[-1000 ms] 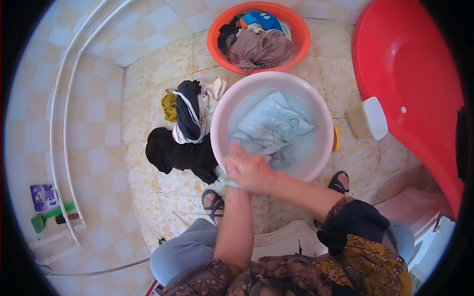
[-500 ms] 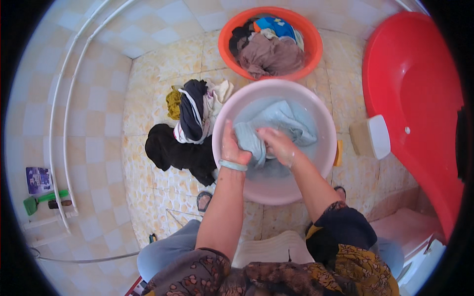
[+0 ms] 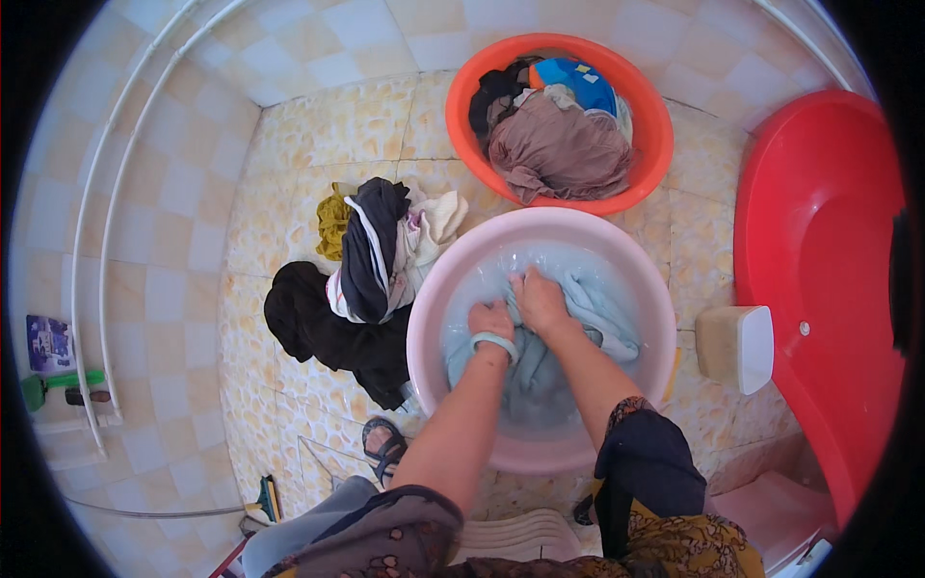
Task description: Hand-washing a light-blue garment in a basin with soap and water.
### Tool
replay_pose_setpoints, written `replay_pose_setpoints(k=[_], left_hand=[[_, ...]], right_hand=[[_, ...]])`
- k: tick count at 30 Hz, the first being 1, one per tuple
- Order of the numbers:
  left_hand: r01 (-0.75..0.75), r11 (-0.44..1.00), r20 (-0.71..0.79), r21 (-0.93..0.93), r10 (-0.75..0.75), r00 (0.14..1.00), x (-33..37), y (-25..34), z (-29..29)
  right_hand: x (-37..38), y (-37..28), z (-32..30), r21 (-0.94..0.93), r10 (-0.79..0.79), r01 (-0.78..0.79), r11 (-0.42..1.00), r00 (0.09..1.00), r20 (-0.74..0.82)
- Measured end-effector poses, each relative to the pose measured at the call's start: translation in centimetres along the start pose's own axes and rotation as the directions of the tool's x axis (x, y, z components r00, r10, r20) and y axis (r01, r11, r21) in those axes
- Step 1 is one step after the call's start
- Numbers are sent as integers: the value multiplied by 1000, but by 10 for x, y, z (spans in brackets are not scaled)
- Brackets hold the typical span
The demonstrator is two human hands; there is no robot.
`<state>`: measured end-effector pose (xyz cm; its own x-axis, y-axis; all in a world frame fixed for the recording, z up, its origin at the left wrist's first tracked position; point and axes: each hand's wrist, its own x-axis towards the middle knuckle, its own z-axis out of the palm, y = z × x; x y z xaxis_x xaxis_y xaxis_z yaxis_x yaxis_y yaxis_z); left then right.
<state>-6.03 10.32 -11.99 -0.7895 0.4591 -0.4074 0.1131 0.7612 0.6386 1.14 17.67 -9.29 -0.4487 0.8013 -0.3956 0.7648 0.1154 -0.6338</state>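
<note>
- Pink plastic, round and wide: that's the basin (image 3: 540, 459), with cloudy water in it and pale blue cloth (image 3: 602, 308) bunched into soft, soaked folds.
- Both hands are down in there! Left hand (image 3: 491, 318), pale bracelet (image 3: 495, 345) at the wrist, has its fingers curled in against the cloth; whether they grip it, I cannot tell.
- Right hand (image 3: 540, 301) is just beside it, fingers bent downward, tips lost in water and fabric; a firm hold or only a press, I can't say.
- Over on the left wall, a purple packet (image 3: 50, 345) carries pale printing, far too small to make out.
- Behind the basin sits an orange tub (image 3: 657, 125), heaped with crumpled mauve cloth (image 3: 559, 149) and a bright blue garment (image 3: 581, 87); whatever is underneath stays hidden.
- Floor pile, left: limp black fabric (image 3: 318, 308), a white-edged dark grey garment (image 3: 376, 250), wrinkled mustard cloth (image 3: 332, 222).
- Far right, a glossy, curved red tub (image 3: 838, 241), cut off by the dark lens rim.
- Nearest us, a ridged whitish seat (image 3: 520, 539), partly covered by clothing.
</note>
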Motion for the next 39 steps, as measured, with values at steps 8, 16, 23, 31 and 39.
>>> replay_pose_setpoints(k=[8, 16, 23, 31, 39], left_hand=[[-21, 981, -22, -194, 17, 1000, 37, -59, 33], [405, 434, 483, -805, 82, 872, 0, 25, -40], [873, 165, 458, -459, 886, 73, 3, -12, -37], [641, 293, 665, -709, 580, 470, 10, -20, -45], [577, 313, 611, -754, 16, 791, -82, 59, -62]], right_hand=[[5, 20, 21, -37, -152, 149, 988, 982, -110], [-51, -31, -28, 837, 86, 101, 537, 981, -174], [-114, -54, -4, 129, -488, 624, 771, 708, -510], [-118, -73, -12, 326, -282, 458, 827, 840, -465], [-70, -52, -28, 389, -16, 175, 904, 926, -378]])
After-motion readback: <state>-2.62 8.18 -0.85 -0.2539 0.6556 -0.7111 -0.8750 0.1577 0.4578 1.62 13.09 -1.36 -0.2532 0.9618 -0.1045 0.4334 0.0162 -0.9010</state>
